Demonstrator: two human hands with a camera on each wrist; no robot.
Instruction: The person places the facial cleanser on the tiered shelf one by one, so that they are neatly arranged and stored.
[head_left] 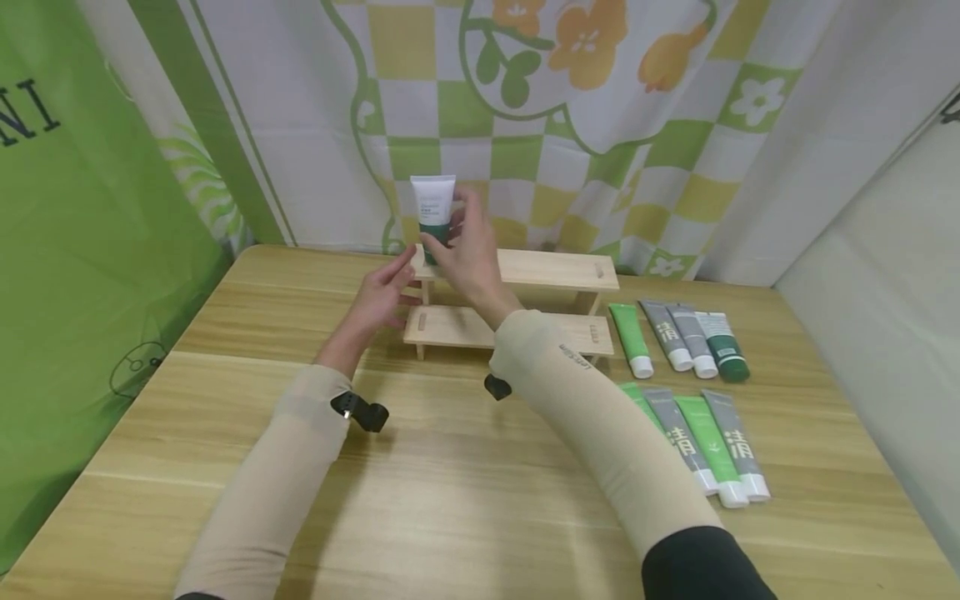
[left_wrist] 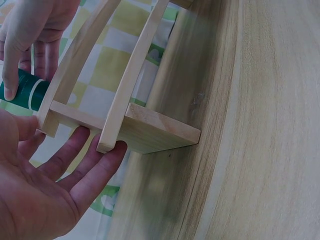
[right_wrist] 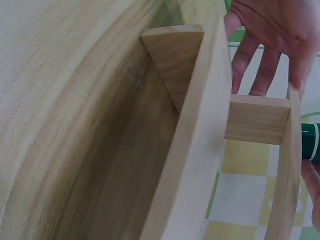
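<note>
My right hand [head_left: 472,254] holds a white and dark green squeeze tube [head_left: 433,198] upright, cap down, at the left end of the upper tier of a two-step wooden rack [head_left: 551,268]. Thumb and fingers lie on opposite sides of the tube's green lower part. In the left wrist view, the tube's cap end [left_wrist: 36,95] is right at the upper board. My left hand [head_left: 375,298] is at the rack's left end, its fingers [left_wrist: 82,187] spread and fairly straight, with fingertips against the wood. The lower tier [head_left: 457,327] bears nothing.
Right of the rack, a back row has a green tube [head_left: 632,340], grey tubes [head_left: 666,335] and a dark green and white tube [head_left: 723,346]. Nearer lie several more green tubes [head_left: 708,446] and grey ones. A patterned curtain [head_left: 442,108] hangs behind the wooden table [head_left: 420,500].
</note>
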